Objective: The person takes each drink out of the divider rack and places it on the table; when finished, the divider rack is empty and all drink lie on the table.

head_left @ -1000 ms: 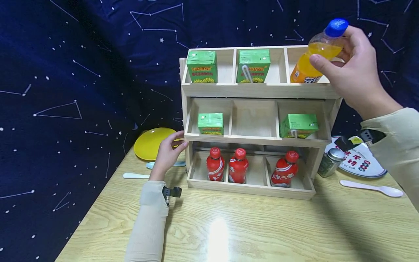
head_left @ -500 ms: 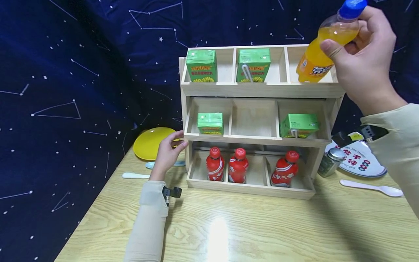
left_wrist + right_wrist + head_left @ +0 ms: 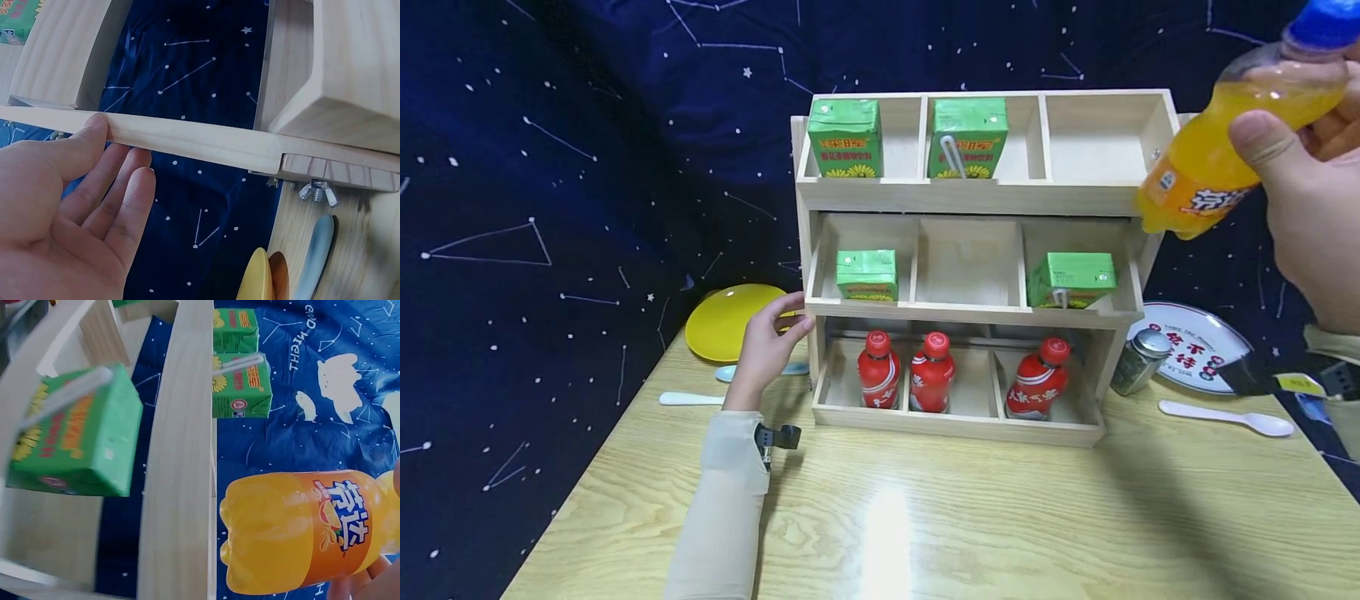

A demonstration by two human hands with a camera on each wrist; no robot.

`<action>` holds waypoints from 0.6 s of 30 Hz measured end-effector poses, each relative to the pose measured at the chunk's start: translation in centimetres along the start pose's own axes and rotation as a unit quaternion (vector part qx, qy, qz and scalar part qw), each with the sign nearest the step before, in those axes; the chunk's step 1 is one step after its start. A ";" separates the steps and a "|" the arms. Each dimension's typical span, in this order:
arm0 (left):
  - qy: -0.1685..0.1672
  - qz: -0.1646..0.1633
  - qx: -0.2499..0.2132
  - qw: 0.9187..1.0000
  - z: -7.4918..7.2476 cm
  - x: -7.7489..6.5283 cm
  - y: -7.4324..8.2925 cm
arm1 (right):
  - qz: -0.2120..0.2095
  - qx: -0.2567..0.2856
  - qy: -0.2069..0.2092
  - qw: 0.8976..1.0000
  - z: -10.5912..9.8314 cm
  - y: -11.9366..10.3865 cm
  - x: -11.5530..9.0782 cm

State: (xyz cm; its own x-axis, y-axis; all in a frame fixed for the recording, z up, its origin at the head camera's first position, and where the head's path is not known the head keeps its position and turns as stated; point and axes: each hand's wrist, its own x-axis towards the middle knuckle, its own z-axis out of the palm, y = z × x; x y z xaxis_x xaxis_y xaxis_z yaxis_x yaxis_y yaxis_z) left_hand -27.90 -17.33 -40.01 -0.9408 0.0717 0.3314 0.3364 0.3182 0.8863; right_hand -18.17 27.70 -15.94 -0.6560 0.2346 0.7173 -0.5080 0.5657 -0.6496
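Note:
In the head view my right hand (image 3: 1318, 192) grips an orange soda bottle (image 3: 1240, 150) with a blue cap. The bottle tilts at the right end of the wooden shelf rack (image 3: 925, 198); its label shows in the right wrist view, where most of the hand is out of frame. My left hand (image 3: 765, 350) pinches the rack's left upright (image 3: 194, 140), thumb on its edge, other fingers loosely bent below. Green drink cartons (image 3: 847, 142) stand in the top and middle tiers. Red bottles (image 3: 878, 371) occupy the bottom tier, the right one (image 3: 1037, 382) leaning.
A yellow plate (image 3: 718, 325), a blue spoon (image 3: 726, 372) and a white utensil handle (image 3: 688, 399) lie left of the rack. To its right are a shaker jar (image 3: 1141, 362), a patterned plate (image 3: 1217, 337) and a white spoon (image 3: 1225, 417). A dark star-patterned cloth hangs behind.
My right hand has lifted the orange soda bottle out of the top right compartment and carried it rightward, towards me. My left hand keeps its place on the rack. The head view has shifted slightly.

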 end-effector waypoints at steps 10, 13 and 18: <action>0.001 0.005 0.002 1.000 -0.1 0.2 -0.2 | -0.005 0.144 -0.024 0.989 -2.6 4.8 -5.5; 0.000 0.005 -0.002 1.000 -0.1 0.0 0.2 | 0.019 0.088 -0.031 0.995 -3.3 5.8 -7.5; 0.000 0.003 -0.001 1.000 0.0 0.1 -0.4 | 0.040 -0.033 -0.035 0.998 -4.5 8.0 -10.5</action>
State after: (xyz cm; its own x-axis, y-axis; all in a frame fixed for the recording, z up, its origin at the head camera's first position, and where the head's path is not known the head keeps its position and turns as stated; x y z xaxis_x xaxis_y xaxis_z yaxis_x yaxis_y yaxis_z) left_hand -28.14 -17.41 -40.30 -0.9385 0.0740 0.3373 0.3429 0.3153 0.8849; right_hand -12.84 33.25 -27.53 -0.7318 0.2261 0.6429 -0.4158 0.5992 -0.6841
